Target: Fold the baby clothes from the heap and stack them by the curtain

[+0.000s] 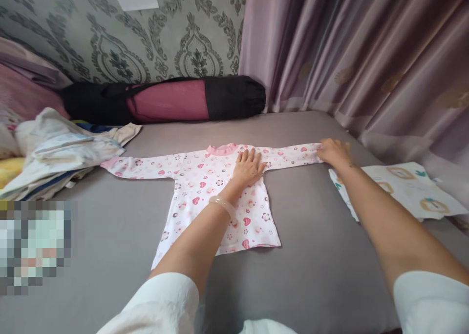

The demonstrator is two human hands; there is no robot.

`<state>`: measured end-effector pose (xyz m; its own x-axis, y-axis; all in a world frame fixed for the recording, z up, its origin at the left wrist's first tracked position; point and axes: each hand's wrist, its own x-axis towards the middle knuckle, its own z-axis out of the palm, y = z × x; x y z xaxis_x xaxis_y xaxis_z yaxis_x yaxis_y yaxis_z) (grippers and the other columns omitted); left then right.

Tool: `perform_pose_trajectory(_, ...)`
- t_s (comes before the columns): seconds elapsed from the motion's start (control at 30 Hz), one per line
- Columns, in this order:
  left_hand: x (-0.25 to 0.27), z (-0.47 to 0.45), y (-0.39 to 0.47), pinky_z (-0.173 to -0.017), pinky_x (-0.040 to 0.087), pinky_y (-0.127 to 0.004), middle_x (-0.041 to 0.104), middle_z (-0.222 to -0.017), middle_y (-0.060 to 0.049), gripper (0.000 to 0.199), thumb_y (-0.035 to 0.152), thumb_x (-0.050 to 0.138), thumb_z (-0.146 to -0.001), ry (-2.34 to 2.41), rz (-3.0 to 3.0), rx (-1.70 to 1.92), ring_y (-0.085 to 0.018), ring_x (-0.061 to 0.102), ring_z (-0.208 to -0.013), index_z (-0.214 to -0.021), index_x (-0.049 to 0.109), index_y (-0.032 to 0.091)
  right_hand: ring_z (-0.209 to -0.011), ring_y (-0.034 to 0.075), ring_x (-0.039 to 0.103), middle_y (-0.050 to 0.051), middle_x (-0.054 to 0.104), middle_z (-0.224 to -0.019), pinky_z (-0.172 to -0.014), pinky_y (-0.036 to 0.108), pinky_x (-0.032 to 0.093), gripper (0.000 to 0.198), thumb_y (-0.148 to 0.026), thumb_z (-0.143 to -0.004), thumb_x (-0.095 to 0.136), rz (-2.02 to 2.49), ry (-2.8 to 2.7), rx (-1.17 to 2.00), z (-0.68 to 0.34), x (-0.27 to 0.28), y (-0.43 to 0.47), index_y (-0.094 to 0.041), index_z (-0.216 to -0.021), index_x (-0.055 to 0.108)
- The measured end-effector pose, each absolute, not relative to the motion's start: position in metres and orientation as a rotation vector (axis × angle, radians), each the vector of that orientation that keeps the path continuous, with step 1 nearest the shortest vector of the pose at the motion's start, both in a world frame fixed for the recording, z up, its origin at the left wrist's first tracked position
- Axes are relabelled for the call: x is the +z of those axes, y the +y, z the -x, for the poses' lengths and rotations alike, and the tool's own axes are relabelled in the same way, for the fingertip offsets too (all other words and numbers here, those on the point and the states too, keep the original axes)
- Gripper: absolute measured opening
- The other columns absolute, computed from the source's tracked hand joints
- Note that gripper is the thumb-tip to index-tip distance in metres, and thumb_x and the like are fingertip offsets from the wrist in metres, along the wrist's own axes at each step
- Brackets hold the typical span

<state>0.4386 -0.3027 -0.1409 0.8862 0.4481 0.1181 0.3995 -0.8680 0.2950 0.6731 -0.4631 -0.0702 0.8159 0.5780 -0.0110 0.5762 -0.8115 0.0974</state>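
Observation:
A child's long-sleeved shirt, white with pink hearts and flowers and a pink collar, lies spread out on the grey bed sheet. Its sleeves stretch out to both sides. My left hand rests flat on the upper chest near the right-hand shoulder, fingers spread. At the far end of the right-hand sleeve, my right hand has its fingers closed on the cuff, which it hides. My left forearm covers part of the shirt's lower body.
A pile of clothes lies at the left. Behind the shirt is a black and maroon roll bag against the patterned wall. White printed cloth lies folded at the right, by the purple curtain. A blurred patch covers the lower left.

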Motion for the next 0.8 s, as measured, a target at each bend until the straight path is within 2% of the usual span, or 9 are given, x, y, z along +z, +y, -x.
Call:
perform_pose_trajectory(0.13, -0.136, -0.441, -0.299, -0.119, 0.014, -0.050, 0.026, -0.159, -0.011, 0.063, 0.052, 0.029, -0.097, 0.646, -2.700, 0.238, -0.032, 0.018, -0.148, -0.148, 0.036, 0.017, -0.115, 0.034, 0.052, 0.027, 0.058, -0.119, -0.094, 0.047, 0.032, 0.032, -0.012, -0.089, 0.045, -2.928, 0.958, 0.374, -0.644, -0.072, -0.454, -0.004, -0.116, 0.062)
perform_pose_trajectory(0.2, -0.127, -0.437, -0.293, -0.119, 0.018, -0.046, 0.029, -0.158, -0.012, 0.065, 0.052, 0.028, -0.097, 0.642, -2.587, 0.186, -0.029, 0.022, -0.147, -0.149, 0.033, 0.015, -0.114, 0.033, 0.053, 0.025, 0.059, -0.120, -0.092, 0.044, 0.035, 0.031, -0.017, -0.090, 0.046, -2.985, 1.097, 0.383, -0.619, -0.070, -0.452, -0.007, -0.116, 0.062)
perform_pose_trajectory(0.27, -0.116, -0.422, -0.284, -0.116, 0.028, -0.038, 0.034, -0.156, -0.014, 0.062, 0.048, 0.024, -0.098, 0.625, -2.469, 0.153, -0.025, 0.032, -0.144, -0.148, 0.033, 0.012, -0.104, 0.030, 0.059, 0.020, 0.065, -0.111, -0.085, 0.038, 0.040, 0.026, -0.020, -0.092, 0.046, -3.067, 1.247, 0.149, -0.588, -0.070, -0.453, -0.012, -0.107, 0.066)
perform_pose_trajectory(0.33, -0.105, -0.396, -0.276, -0.112, 0.033, -0.033, 0.038, -0.154, -0.015, 0.064, 0.046, 0.039, -0.094, 0.584, -2.428, 0.107, -0.025, 0.040, -0.139, -0.148, 0.033, 0.012, -0.086, 0.024, 0.065, 0.013, 0.071, -0.094, -0.073, 0.031, 0.044, 0.020, -0.025, -0.091, 0.050, -3.121, 1.378, -0.313, -0.557, -0.074, -0.458, -0.016, -0.090, 0.068)
perform_pose_trajectory(0.4, -0.097, -0.360, -0.269, -0.106, 0.039, -0.033, 0.045, -0.148, -0.014, 0.063, 0.040, 0.049, -0.090, 0.609, -2.446, 0.088, -0.026, 0.049, -0.130, -0.146, 0.037, 0.015, -0.065, 0.017, 0.064, 0.008, 0.072, -0.082, -0.058, 0.024, 0.044, 0.021, -0.030, -0.091, 0.052, -3.145, 1.402, -0.847, -0.527, -0.081, -0.465, -0.018, -0.082, 0.066)
perform_pose_trajectory(0.47, -0.092, -0.317, -0.264, -0.103, 0.041, -0.037, 0.052, -0.139, -0.015, 0.055, 0.038, 0.049, -0.089, 0.732, -2.509, 0.127, -0.027, 0.055, -0.121, -0.139, 0.045, 0.017, -0.053, 0.012, 0.060, 0.006, 0.072, -0.079, -0.050, 0.021, 0.042, 0.021, -0.032, -0.091, 0.054, -3.189, 1.346, -1.174, -0.502, -0.088, -0.473, -0.017, -0.082, 0.065)
perform_pose_trajectory(0.53, -0.090, -0.274, -0.261, -0.103, 0.041, -0.041, 0.054, -0.134, -0.016, 0.050, 0.036, 0.053, -0.086, 0.970, -2.577, 0.163, -0.029, 0.056, -0.117, -0.133, 0.052, 0.017, -0.048, 0.009, 0.057, 0.005, 0.073, -0.078, -0.048, 0.019, 0.043, 0.021, -0.032, -0.091, 0.055, -3.251, 1.296, -1.276, -0.482, -0.092, -0.480, -0.016, -0.081, 0.065)
perform_pose_trajectory(0.63, -0.088, -0.216, -0.263, -0.097, 0.044, -0.039, 0.062, -0.117, -0.015, 0.047, 0.036, 0.055, -0.085, 1.371, -2.492, 0.187, -0.029, 0.058, -0.111, -0.126, 0.055, 0.016, -0.044, 0.008, 0.053, 0.004, 0.072, -0.071, -0.045, 0.018, 0.040, 0.027, -0.036, -0.091, 0.056, -3.265, 1.265, -1.254, -0.463, -0.092, -0.489, -0.016, -0.076, 0.066)
perform_pose_trajectory(0.8, -0.078, -0.159, -0.288, -0.076, 0.048, -0.029, 0.069, -0.084, -0.007, 0.033, 0.039, 0.056, -0.083, 1.537, -2.167, 0.078, -0.023, 0.065, -0.084, -0.107, 0.062, 0.017, -0.036, 0.008, 0.040, 0.000, 0.056, -0.046, -0.038, 0.021, 0.026, 0.041, -0.049, -0.089, 0.057, -3.153, 1.198, -1.427, -0.448, -0.090, -0.503, -0.018, -0.062, 0.061)
